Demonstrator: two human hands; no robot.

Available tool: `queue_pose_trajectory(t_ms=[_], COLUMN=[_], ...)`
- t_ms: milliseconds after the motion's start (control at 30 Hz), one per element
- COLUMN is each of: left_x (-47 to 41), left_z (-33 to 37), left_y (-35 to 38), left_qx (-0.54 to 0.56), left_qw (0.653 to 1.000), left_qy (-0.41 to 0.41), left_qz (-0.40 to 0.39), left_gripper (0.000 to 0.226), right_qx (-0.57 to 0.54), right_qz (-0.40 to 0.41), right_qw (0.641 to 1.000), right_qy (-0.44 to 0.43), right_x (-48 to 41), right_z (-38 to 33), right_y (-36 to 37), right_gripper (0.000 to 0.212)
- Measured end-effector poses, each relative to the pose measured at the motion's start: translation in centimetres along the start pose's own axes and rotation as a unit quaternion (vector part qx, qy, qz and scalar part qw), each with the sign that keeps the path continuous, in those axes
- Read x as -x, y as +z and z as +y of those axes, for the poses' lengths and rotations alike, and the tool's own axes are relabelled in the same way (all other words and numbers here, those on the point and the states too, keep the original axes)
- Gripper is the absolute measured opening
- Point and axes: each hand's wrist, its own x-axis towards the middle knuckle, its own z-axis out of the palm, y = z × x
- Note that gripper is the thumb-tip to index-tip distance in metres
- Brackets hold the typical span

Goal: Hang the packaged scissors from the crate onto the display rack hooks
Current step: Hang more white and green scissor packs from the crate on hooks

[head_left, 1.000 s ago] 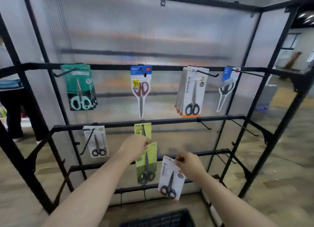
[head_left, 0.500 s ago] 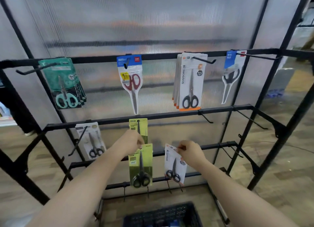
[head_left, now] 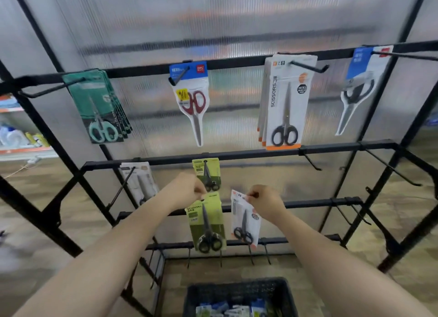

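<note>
Hands at centre of frame, both pinched shut: left hand point(head_left: 187, 190) grips top edge of green scissors pack point(head_left: 207, 223), right hand point(head_left: 265, 201) grips top corner of white scissors pack point(head_left: 244, 218). Both packs hang before display rack point(head_left: 237, 154). Crate point(head_left: 239, 293) at bottom centre, more packs inside
</note>
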Motion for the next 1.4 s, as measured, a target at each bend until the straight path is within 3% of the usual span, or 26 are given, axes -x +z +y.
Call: queue_pose_trajectory(t_ms=[200,467,633,800,1000,1200,1400], left_x=[-1.9,-7.1,-10.2,-12.7,-11.3,-9.1,-9.3], left_z=[-0.3,-1.7,-1.7,-2.3,-1.9,2.0,7.1], left_y=[0.5,1.5,1.7,1.6,0.8,-2.5,-4.8], left_qx=[-0.019,-0.066,-0.103,-0.084,-0.01,-0.087,-0.119], left_qw=[1.0,0.987,0.976,0.97,0.988,0.994,0.992], left_qy=[-0.006,-0.041,-0.08,-0.121,-0.111,-0.068,-0.033], left_qz=[-0.008,0.14,0.173,0.191,0.105,0.022,0.007], left_gripper=[0.024,0.022,0.023,0.018,0.019,0.024,0.025], right_qx=[-0.006,0.039,0.119,0.116,0.084,-0.005,-0.105], right_qz=[0.009,0.006,0.044,0.099,0.182,0.292,0.391], right_qw=[1.0,0.998,0.984,0.973,0.959,0.928,0.859], right_qy=[-0.016,-0.057,-0.128,-0.173,-0.2,-0.23,-0.314], right_x=[-1.2,-3.6,-4.7,-5.0,-3.5,-0.5,1.8], right_z=[0.2,2.1,2.8,3.3,2.0,-2.0,-6.0], right_y=[0.8,1.7,1.0,-1.2,-4.7,-10.4,-16.9], right_gripper=[0.013,0.016,0.019,0.023,0.016,0.018,0.011])
